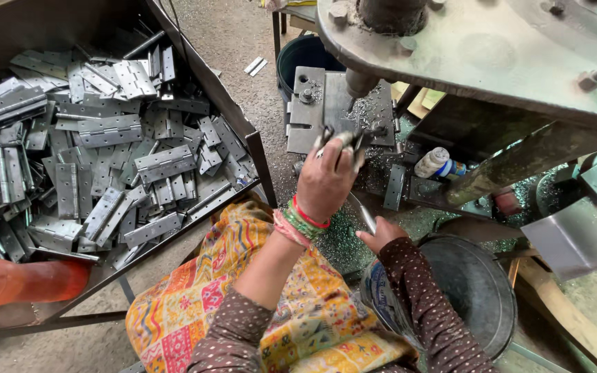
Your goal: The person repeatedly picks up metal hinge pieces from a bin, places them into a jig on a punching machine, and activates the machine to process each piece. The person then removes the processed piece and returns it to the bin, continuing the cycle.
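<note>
My left hand point(327, 178), with bangles at the wrist, holds a metal hinge point(343, 140) on the press machine's work plate point(312, 103), just under the punch point(359, 83). My right hand point(380, 233) is lower and closer to me, its fingers closed around a thin metal rod or handle point(365, 215). Metal shavings lie scattered around the plate.
A large metal tray point(257, 155) full of several steel hinges point(112, 131) stands at my left. A round dark metal pan point(475, 290) sits at lower right. A small white bottle point(437, 164) lies beside the machine's heavy frame point(492, 55). A dark bucket point(298, 55) stands behind the plate.
</note>
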